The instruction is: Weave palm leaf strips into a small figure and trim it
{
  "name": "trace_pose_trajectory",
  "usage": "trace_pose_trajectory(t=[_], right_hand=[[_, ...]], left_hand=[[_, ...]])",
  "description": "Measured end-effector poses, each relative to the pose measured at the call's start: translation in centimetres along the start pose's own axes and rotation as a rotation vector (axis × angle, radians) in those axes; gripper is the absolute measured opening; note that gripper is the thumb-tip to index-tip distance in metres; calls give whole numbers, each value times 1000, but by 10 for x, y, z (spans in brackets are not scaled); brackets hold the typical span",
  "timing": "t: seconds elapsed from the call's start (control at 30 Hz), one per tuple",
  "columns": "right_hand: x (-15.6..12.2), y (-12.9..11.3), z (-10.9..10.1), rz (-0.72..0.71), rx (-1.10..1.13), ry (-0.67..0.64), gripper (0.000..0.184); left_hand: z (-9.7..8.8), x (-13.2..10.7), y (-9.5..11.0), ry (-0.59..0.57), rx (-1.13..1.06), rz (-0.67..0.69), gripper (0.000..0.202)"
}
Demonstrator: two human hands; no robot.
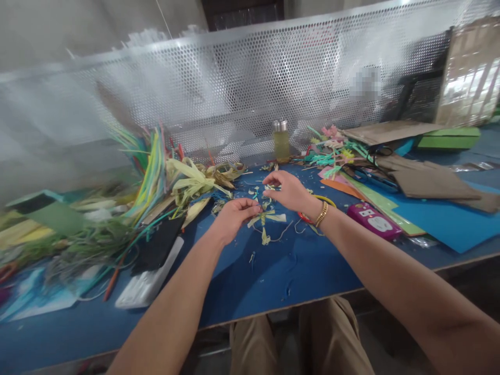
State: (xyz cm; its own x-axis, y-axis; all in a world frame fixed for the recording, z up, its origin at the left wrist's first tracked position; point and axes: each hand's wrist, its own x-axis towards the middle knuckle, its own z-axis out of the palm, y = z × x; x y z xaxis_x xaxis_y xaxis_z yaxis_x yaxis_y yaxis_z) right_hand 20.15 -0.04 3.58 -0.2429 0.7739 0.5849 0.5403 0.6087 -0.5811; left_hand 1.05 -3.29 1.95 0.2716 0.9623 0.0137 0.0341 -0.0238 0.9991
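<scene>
My left hand [237,214] is closed in a pinch at the upper end of a small cross-shaped piece of pale yellow-green husk [263,221]. Its strips spread to both sides and a tuft points toward me; a thin string [282,233] trails from its lower right. What lies exactly between the fingertips is partly hidden. My right hand [288,190], with a gold bracelet [322,214] at the wrist, hovers just above and right of the piece. Its thumb and fingers are curved and apart, with nothing visible in them. Small scraps [255,192] lie beneath the hands.
Pale husks [191,179] and coloured strips [154,172] heap up on the left, near a black-and-white box [156,260]. A glass bottle [280,143] stands behind. On the right lie a magenta box [373,221], coloured sheets [437,224] and cardboard [429,182]. A perforated metal panel [242,88] borders the blue table [250,291].
</scene>
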Motion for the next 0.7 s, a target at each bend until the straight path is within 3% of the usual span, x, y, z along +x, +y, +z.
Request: trace_pose_trajectory(t=[0.23, 0.37, 0.7], right_hand=[[-4, -18, -15, -36, -63, -259, 13], [-6, -19, -8, -49, -170, -254, 11], [-6, -16, -1, -53, -81, -222, 9]], left_hand=[[-4, 2, 1, -23, -123, -17, 27], [-4, 2, -1, -45, -116, -35, 26], [-4, 2, -2, -60, -115, -39, 28]])
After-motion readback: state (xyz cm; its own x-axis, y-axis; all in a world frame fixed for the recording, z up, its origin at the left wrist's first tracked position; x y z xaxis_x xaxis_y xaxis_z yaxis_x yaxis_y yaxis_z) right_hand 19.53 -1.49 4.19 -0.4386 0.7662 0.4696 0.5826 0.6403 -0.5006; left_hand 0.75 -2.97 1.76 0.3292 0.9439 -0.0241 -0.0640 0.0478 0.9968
